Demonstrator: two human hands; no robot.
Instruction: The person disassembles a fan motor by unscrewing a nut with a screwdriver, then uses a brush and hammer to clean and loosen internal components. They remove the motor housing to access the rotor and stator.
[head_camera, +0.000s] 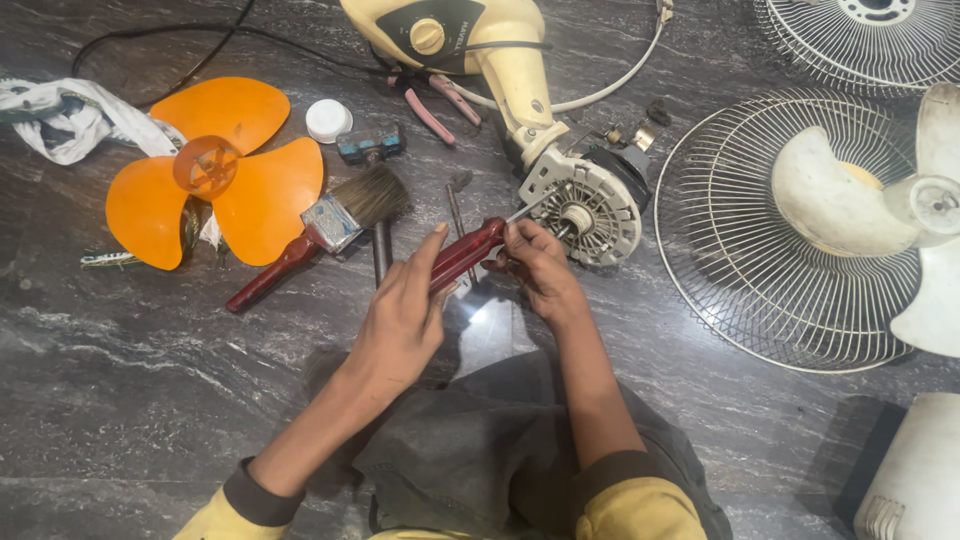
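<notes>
Obstacles we list: paintbrush (325, 225) and orange fan blade (215, 170) left of our left hand (405, 315); fan motor (585, 205) touching the screwdriver (470, 252) tip; wire grille (790, 235) to the right. Bare stone floor (130, 390) lies open on the lower left.

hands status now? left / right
Left hand: closed on the red screwdriver handle.
Right hand: fingers pinched around the screwdriver's shaft by the fan motor.
</notes>
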